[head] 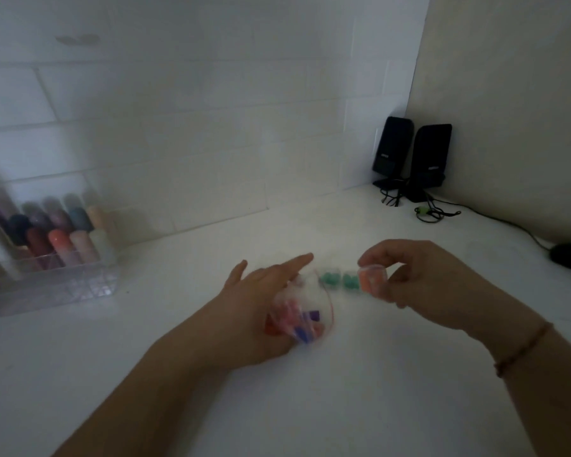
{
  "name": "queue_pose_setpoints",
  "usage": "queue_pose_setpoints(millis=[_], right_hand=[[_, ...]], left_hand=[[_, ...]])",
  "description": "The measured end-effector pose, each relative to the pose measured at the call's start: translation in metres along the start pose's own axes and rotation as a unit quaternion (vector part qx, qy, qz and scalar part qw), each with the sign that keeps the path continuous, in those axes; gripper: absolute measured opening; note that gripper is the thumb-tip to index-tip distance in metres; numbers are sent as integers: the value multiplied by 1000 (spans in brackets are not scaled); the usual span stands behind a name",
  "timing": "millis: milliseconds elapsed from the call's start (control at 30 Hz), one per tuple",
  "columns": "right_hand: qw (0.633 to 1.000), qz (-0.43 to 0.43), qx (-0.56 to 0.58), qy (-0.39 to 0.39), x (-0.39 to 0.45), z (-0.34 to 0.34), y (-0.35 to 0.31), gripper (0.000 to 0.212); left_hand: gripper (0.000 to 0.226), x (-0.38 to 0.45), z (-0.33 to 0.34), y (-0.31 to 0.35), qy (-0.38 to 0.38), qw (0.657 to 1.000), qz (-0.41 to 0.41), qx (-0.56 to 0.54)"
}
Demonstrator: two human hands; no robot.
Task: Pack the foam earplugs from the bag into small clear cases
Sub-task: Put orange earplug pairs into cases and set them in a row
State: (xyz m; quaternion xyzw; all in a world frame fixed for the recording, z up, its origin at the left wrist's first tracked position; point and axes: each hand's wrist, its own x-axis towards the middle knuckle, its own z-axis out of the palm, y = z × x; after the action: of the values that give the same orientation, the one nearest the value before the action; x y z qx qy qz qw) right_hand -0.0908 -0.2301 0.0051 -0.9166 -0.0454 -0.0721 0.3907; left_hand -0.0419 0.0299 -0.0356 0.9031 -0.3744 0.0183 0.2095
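Left hand (261,311) grips the crinkly clear bag (302,311) of earplugs; right hand (419,282) pinches a small boxy orange-filled case (373,281).

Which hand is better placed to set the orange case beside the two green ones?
The right hand, probably: its fingers already pinch the orange case just beside the green cases. The left hand is occupied with the bag.

A white tabletop (310,407) fills the near ground under dim light. The far wall (178,110) is white brick-patterned, meeting a plain beige wall (508,94) at the right corner. Two black speakers (412,156) stand in that corner, cables (435,212) trailing. At far left sits a clear organiser (51,278) holding coloured tubes.
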Motion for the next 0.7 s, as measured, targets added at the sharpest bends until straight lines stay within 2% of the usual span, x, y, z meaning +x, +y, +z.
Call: queue_pose_setpoints(millis=[133, 267, 367, 467, 600, 700], right_hand=[[999, -33, -14, -15, 1, 19, -3, 18], [998, -44, -33, 9, 1, 39, -2, 27], [1000, -21, -4, 14, 3, 47, 1, 31], [999, 16, 40, -4, 4, 48, 0, 28], [996, -25, -89, -14, 1, 48, 0, 21], [991, -32, -129, -15, 1, 50, 1, 26]], left_hand=[[89, -5, -17, -23, 10, 999, -36, -10], [91, -7, -21, -23, -14, 999, -30, -34], [81, -5, -16, -12, 69, 996, 40, -40], [61, 8, 0, 5, 191, 980, 24, 44], [52, 20, 17, 22, 177, 976, 42, 120], [54, 20, 19, 22, 163, 974, 41, 152]])
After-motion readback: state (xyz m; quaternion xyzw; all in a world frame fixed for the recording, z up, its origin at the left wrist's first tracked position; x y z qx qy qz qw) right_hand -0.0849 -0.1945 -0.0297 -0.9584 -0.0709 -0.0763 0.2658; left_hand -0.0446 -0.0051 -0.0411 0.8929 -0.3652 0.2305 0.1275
